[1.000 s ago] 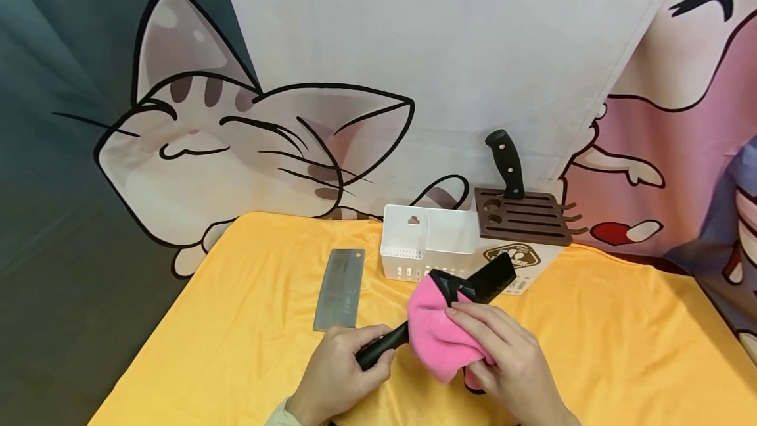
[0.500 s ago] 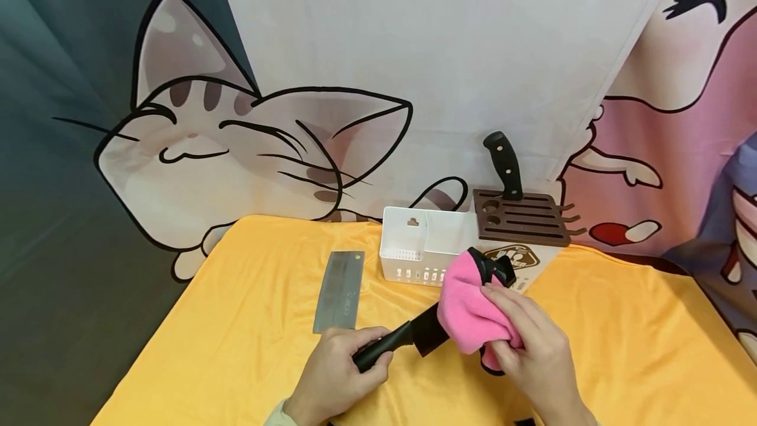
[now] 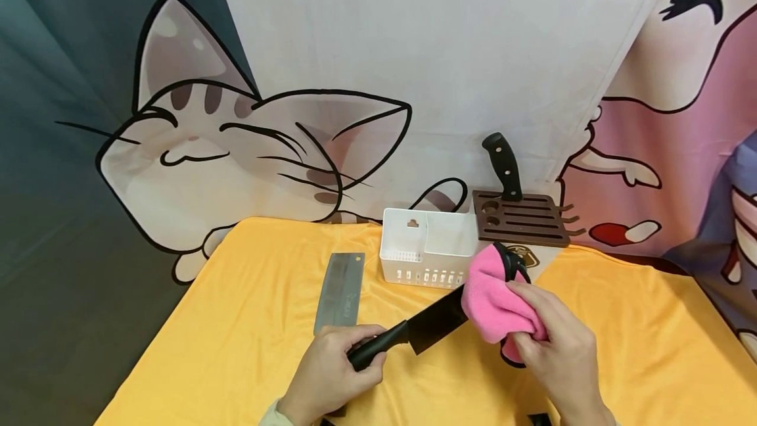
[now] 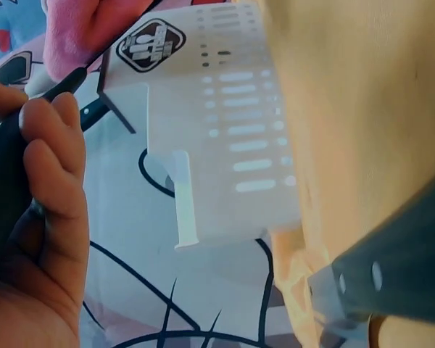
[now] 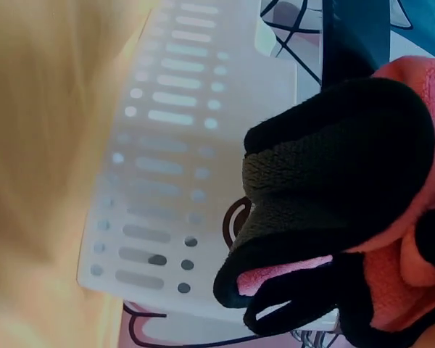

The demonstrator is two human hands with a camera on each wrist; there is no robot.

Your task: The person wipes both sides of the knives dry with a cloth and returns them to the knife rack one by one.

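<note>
While left grip (image 3: 332, 365) clasps knife handle (image 3: 381, 343), right grip (image 3: 560, 342) pinches pink cloth (image 3: 498, 300), over outer blade (image 3: 446, 316)

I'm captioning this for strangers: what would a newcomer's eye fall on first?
Probably the bright pink, black-edged cloth, which the right hand holds over the far end of a broad-bladed black knife gripped in the left hand. Next, perhaps, the large pale cartoon cat printed on the fabric backdrop, left in the head view, beyond the bright yellow tablecloth.
</note>
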